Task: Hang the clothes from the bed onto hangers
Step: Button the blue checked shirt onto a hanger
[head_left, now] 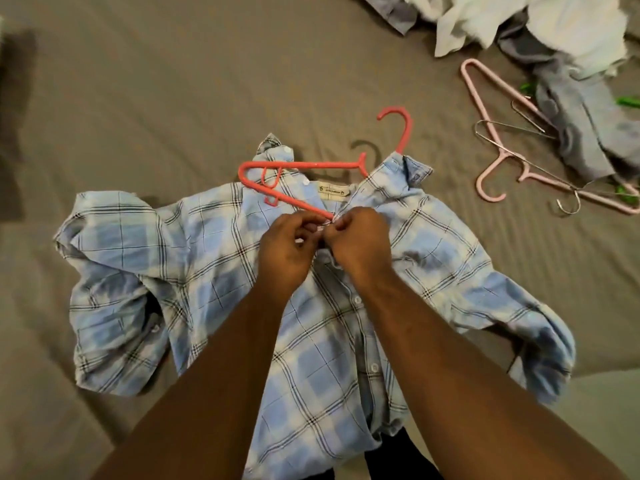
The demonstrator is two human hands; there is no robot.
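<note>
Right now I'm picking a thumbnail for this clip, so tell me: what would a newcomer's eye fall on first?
The blue plaid shirt spread across the middle of the bed, with the left hand and right hand pinching its front just below the collar. Next, the red hanger at the shirt's neck, partly tucked under the collar. At the upper right lie pink hangers beside a pile of clothes.

Both bare forearms extend forward from the lower edge of view and converge at centre. Left hand (285,249) and right hand (356,242) meet backs-up, fingers curled and fingertips close together. Each pinches the front edge of the shirt (214,258) between thumb and fingers.
</note>
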